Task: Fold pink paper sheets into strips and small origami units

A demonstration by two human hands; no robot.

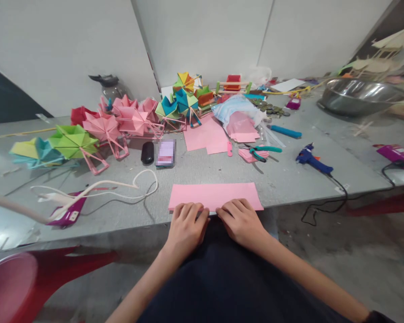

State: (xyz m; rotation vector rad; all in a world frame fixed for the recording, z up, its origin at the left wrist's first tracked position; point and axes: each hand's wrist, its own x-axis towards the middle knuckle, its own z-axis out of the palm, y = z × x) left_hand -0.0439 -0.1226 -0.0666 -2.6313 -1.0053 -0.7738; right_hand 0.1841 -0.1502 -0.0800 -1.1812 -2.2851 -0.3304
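A wide strip of pink paper [215, 195] lies flat at the table's front edge. My left hand [189, 224] is closed on the near edge of the strip, left of its middle, with the fingers together on top. On the near edge right of the middle, my right hand [239, 220] holds the paper the same way, its fingers curled and pressed together. A small gap separates the two hands. Both thumbs are close to the edge of the pink paper. Farther back on the table lie larger pink sheets [207, 134].
Folded paper umbrellas [103, 128] stand at the back left. Green-handled pliers [257, 152], a blue glue gun [313, 159] and a steel bowl [363, 96] lie to the right. A purple power strip [69, 208] with white cables is at the left, above a red stool [11, 285].
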